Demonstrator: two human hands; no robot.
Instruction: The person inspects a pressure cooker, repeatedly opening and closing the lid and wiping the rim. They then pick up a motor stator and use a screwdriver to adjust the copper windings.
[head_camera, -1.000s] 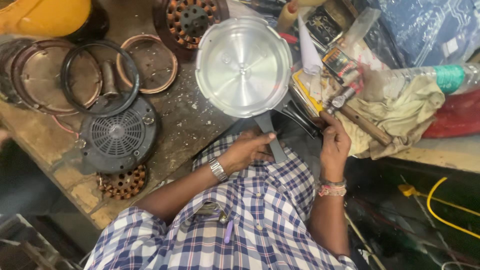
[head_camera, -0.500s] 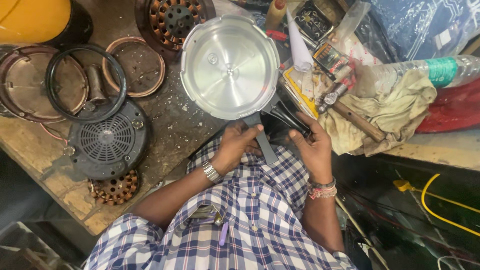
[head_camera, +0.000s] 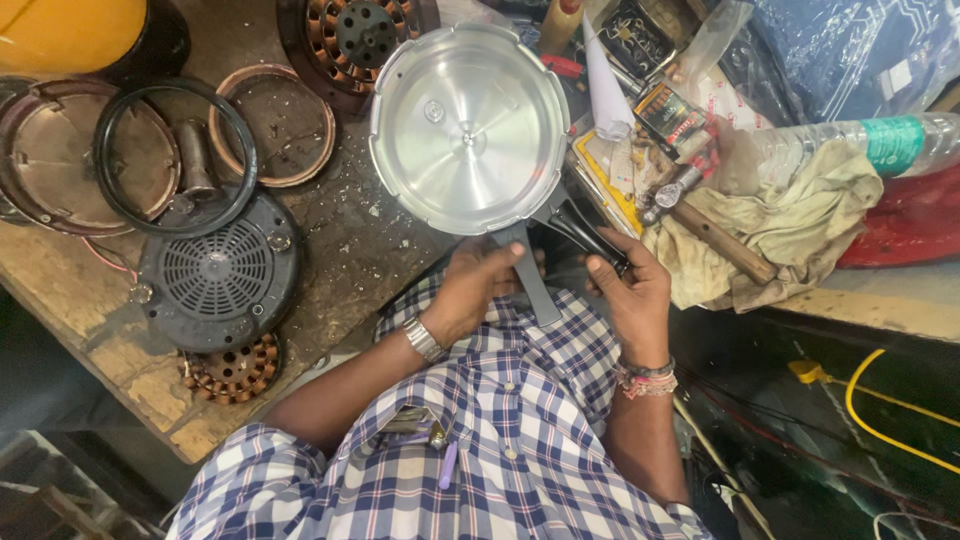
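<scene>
Cluttered workbench (head_camera: 330, 250); left hand (head_camera: 480, 285), right hand (head_camera: 630, 295) hold cooker lid (head_camera: 468, 128) handle.

Pretty bright, even daylight on the bench, and everything's sharp. The shiny lid (head_camera: 468, 128) throws soft glare. Bottom corners go dark.

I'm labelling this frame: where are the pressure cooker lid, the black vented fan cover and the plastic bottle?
pressure cooker lid (head_camera: 468, 130): head view, middle of its shiny disc.
black vented fan cover (head_camera: 215, 270): head view, centre of its grille.
plastic bottle (head_camera: 850, 145): head view, its clear body.
</scene>
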